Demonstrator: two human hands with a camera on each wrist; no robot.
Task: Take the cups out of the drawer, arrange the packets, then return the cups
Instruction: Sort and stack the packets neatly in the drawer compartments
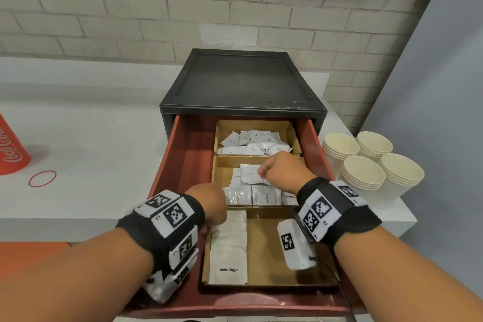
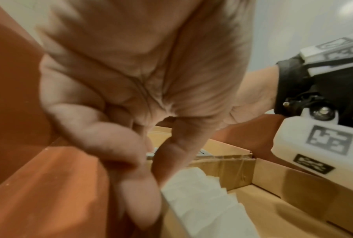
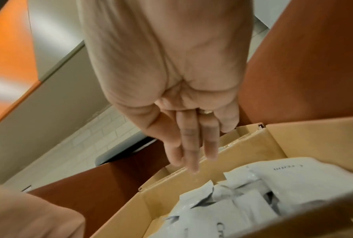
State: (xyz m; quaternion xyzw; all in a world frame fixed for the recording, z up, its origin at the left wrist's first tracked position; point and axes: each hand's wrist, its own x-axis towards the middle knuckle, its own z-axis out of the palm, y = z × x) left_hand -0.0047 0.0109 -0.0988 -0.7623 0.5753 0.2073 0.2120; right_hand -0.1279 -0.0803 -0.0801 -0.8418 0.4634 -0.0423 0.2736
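The red drawer [image 1: 183,159] is pulled out and holds three cardboard compartments. The far one has coffee packets [image 1: 256,142], the middle one cream packets [image 1: 261,196] [image 3: 242,201], the near one a stack of white sugar packets [image 1: 228,248] [image 2: 208,201]. My left hand [image 1: 211,204] [image 2: 151,173] is at the far left end of the sugar stack, its thumb and bent fingers pinching the stack's edge. My right hand [image 1: 277,170] [image 3: 191,153] hangs over the cream packets with straight fingers pointing down and nothing in them. Several stacks of paper cups [image 1: 366,165] stand on the counter right of the drawer.
The black cabinet [image 1: 240,83] sits on a white counter against a brick wall. A red Coca-Cola cup [image 1: 10,149] and a red rubber band [image 1: 42,178] lie at the far left. The drawer's left half is bare.
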